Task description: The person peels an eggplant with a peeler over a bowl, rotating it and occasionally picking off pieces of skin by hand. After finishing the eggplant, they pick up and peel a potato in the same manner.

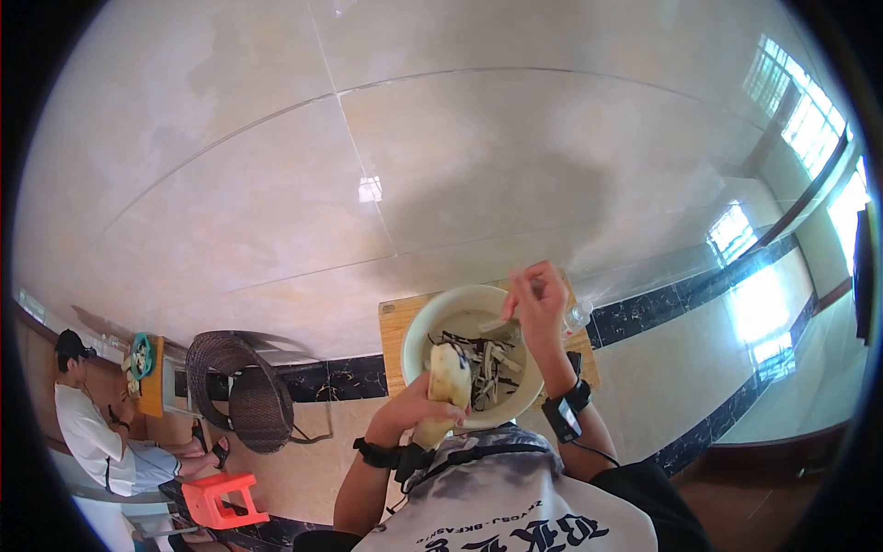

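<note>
My left hand [418,407] is closed around a long pale vegetable [450,375], which looks like a mostly peeled eggplant with a dark patch near its upper end. It is held tilted over the near left part of a white basin [416,342]. Strips of dark and pale peel [498,370] lie inside the basin. Above the basin's right rim is my right hand [538,296], fingers curled together. A small greyish blade-like thing [495,325] shows just below those fingers, too blurred to name.
The basin stands on a small wooden table [393,322] against a tiled wall. A clear plastic bottle [578,317] is right of the basin. To the left are a wicker chair [260,409], a red stool [223,501] and a seated person [97,423] by another table.
</note>
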`<move>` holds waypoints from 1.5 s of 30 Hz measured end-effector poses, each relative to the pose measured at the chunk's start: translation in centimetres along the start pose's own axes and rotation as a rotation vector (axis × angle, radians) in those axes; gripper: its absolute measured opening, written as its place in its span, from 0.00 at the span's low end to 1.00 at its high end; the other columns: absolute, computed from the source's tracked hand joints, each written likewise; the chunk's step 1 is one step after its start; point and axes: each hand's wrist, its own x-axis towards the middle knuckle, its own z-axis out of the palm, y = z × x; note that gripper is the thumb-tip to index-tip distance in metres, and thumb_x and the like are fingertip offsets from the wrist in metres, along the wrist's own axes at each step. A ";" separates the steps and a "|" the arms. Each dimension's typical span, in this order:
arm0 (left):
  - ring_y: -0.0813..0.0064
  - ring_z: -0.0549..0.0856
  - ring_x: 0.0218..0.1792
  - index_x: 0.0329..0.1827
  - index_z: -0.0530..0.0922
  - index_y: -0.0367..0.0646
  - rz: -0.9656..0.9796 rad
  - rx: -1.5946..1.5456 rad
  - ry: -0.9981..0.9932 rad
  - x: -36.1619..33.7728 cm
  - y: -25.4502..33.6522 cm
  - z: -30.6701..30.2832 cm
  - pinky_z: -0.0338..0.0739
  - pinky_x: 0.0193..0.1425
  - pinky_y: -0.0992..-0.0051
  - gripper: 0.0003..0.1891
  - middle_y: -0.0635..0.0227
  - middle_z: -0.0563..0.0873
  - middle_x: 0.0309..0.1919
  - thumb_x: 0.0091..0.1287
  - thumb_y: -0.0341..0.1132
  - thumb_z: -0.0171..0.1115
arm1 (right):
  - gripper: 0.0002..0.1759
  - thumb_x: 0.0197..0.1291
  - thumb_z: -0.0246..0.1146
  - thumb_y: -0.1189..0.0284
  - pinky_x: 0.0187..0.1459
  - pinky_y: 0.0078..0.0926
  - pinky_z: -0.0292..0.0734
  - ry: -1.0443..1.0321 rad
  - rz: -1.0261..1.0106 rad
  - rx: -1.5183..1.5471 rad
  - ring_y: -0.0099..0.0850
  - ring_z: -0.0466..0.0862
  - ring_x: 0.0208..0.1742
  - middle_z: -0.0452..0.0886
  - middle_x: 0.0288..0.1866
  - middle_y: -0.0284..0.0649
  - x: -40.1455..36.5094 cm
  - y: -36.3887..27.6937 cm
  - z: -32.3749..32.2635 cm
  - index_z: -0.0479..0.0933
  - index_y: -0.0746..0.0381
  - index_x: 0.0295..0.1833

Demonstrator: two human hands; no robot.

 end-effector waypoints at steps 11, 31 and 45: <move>0.76 0.87 0.50 0.63 0.79 0.40 0.160 0.152 -0.099 0.8 4.5 -0.1 0.84 0.57 0.71 0.30 0.69 0.87 0.52 0.56 0.29 0.80 | 0.26 0.61 0.79 0.69 0.26 0.16 0.77 -0.807 0.357 -0.042 0.17 0.83 0.29 0.88 0.41 0.35 -2.7 0.3 2.0 0.82 0.69 0.61; 0.69 0.88 0.54 0.67 0.77 0.34 0.306 0.487 0.527 2.3 1.5 0.7 0.82 0.62 0.67 0.38 0.58 0.89 0.54 0.56 0.40 0.85 | 0.15 0.77 0.65 0.68 0.18 0.27 0.72 -0.111 0.249 0.284 0.24 0.75 0.16 0.79 0.24 0.35 1.1 -1.9 -0.9 0.74 0.58 0.33; 0.64 0.90 0.52 0.66 0.78 0.33 0.195 0.568 0.462 2.9 2.1 3.8 0.82 0.62 0.66 0.37 0.54 0.91 0.51 0.54 0.40 0.82 | 0.15 0.73 0.67 0.72 0.18 0.30 0.70 0.188 0.274 0.316 0.24 0.71 0.15 0.69 0.20 0.31 -1.3 -2.4 2.6 0.69 0.57 0.33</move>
